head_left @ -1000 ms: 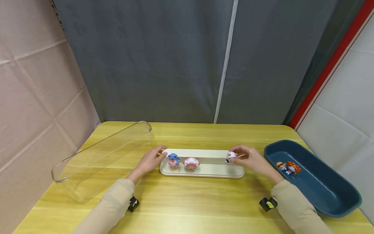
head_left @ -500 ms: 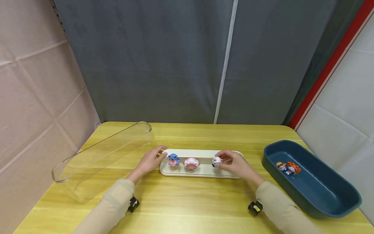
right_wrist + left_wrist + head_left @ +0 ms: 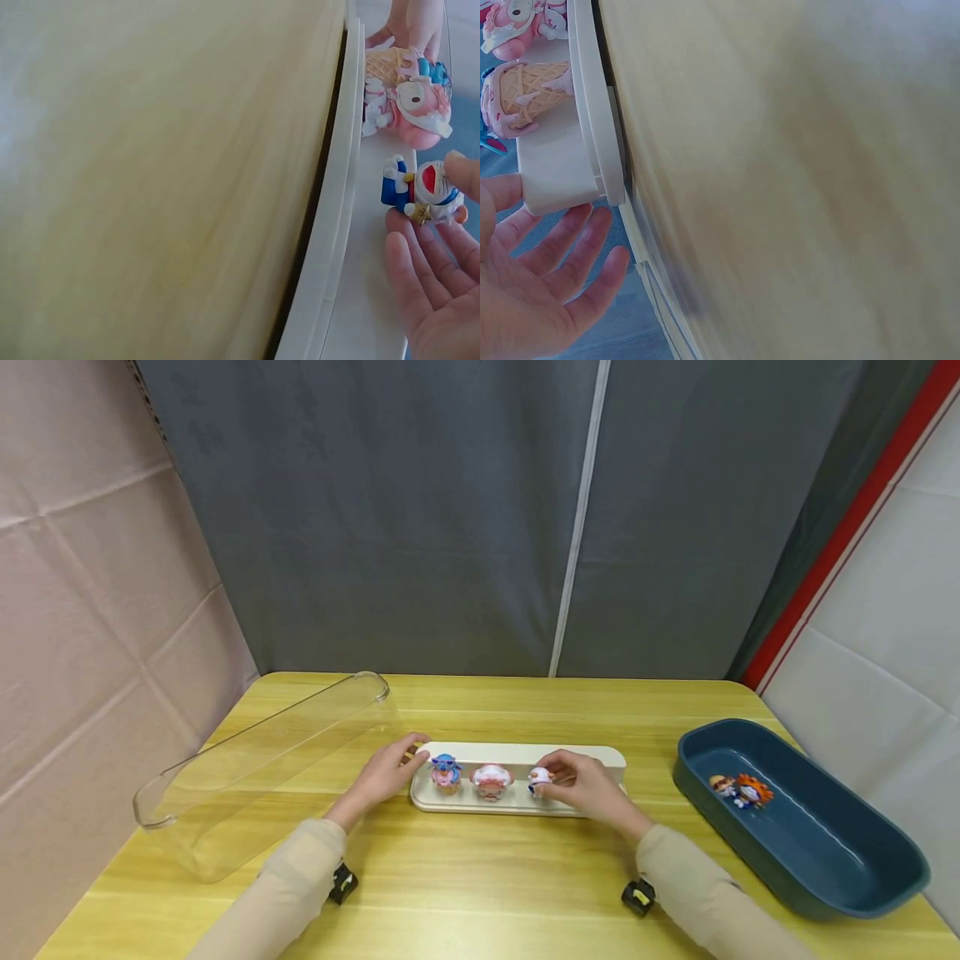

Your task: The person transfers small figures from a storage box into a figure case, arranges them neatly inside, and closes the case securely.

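The right hand (image 3: 588,787) pinches a white-and-blue toy (image 3: 433,189) just right of the tray's (image 3: 517,751) middle; the left hand (image 3: 384,774), fingers relaxed, touches its left end. Standing the toy squarely before release should steady it.

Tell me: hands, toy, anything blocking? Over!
Right hand pinches blue-white figurine at white tray. Left hand holds tray's left end. Nothing visibly blocking; pink figurine close by.
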Available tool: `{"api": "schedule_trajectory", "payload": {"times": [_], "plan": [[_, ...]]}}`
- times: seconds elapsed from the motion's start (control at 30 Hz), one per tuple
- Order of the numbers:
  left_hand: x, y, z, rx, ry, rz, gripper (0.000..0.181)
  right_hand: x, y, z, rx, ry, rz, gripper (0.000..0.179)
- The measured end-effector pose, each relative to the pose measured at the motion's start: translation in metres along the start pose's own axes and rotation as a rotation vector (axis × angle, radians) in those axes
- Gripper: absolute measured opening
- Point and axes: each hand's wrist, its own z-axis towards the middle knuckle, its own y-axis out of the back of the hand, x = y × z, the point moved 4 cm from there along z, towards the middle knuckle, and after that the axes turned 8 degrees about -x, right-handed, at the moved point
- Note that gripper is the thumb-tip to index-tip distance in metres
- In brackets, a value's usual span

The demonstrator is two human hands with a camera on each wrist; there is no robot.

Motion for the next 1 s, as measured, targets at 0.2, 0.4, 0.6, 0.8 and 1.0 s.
{"api": "schedule_trajectory", "payload": {"times": [0.2,0.4,0.6,0.8,1.0], "plan": [[0.0,0.0,0.0,0.0,-0.003,-0.002,0.026,0.001,-0.005,0.001,-0.031,0.004,-0.031,0.027],[0.0,0.0,0.0,0.0,-0.002,-0.004,0.026,0.005,-0.009,0.001,-0.033,-0.007,-0.09,0.025],[0.0,0.0,0.0,-0.003,-0.001,-0.003,0.026,0.009,-0.011,0.0,-0.036,-0.023,-0.128,0.023],[0.0,-0.001,0.0,-0.005,-0.007,0.002,0.026,0.01,-0.012,0.0,-0.036,-0.008,-0.146,0.022],[0.0,0.0,0.0,-0.008,-0.011,0.002,0.026,0.01,-0.012,0.0,-0.028,0.016,-0.19,0.023]]}}
